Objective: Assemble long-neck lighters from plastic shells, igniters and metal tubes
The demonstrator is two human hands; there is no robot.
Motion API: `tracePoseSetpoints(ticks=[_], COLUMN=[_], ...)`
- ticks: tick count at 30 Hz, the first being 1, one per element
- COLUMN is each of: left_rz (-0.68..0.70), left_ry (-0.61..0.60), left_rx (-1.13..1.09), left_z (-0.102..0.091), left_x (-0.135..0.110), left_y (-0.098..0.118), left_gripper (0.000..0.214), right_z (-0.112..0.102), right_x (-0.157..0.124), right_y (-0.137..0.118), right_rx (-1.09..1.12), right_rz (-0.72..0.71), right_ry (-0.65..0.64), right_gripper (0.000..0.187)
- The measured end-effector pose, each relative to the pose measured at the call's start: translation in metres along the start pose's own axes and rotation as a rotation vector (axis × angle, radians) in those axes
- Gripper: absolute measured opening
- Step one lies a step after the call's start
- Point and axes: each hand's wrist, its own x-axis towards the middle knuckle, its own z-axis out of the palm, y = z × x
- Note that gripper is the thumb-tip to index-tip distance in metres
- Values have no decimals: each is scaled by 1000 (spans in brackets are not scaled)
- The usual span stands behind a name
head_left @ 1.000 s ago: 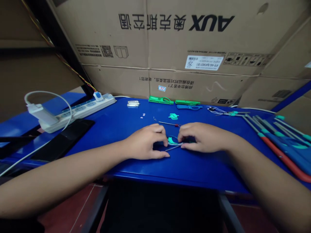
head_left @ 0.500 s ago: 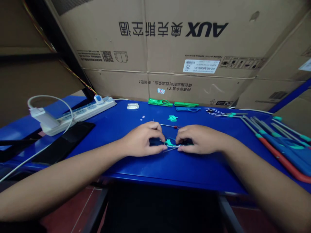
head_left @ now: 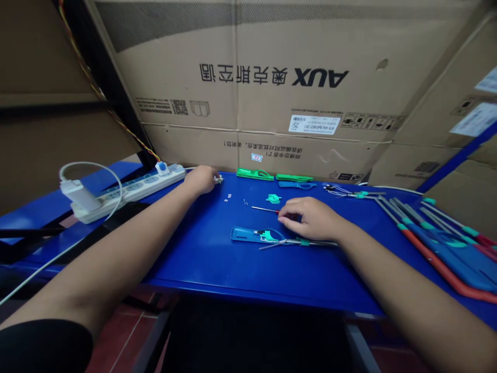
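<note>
A blue plastic handle shell (head_left: 248,235) with a green insert and thin metal rods lies on the blue table (head_left: 202,259). My right hand (head_left: 308,218) rests just behind it, fingers curled, fingertips at the red tip of a thin screwdriver (head_left: 264,209). My left hand (head_left: 202,179) is stretched to the back of the table, fingers closed around small shiny metal parts (head_left: 219,179) near the power strip.
A white power strip (head_left: 128,189) with a plugged adapter sits back left. Green and blue shells (head_left: 280,178) lie along the cardboard boxes (head_left: 272,93). Long teal-and-blue instruments (head_left: 438,233) lie at the right. A small green piece (head_left: 275,198) and tiny screws lie mid-table.
Both hands let go of the blue shell assembly, which now lies uncovered. My left hand reached far back left to the metal parts; my right hand drew back toward the screwdriver.
</note>
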Motion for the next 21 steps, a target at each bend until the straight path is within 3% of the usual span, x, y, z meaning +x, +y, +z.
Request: tracePoseSetpoints(ticks=[3,6,12,17,21], left_rz=[58,138,340,280,226], left_ry=[32,56,-132,-155,-130], left_rx=[-23,-67,-168,-171,-215], left_z=[8,4,4,15,10], left_x=[-3,-5,-9,-5,-6], left_y=[-3,-1,12,14,17], left_gripper=[34,31,19,13,10], right_z=[2,3,3,0,-1], right_x=[0,-1,-2,-2,-3], right_y=[-2,-1,-3,-5,-6], right_rx=[-1,-8,-30,-29,-25], right_rz=[-21,-38,-74,-80,-64], right_ry=[-8,-28,-67,-70,-17], right_gripper=[23,23,23,21,21])
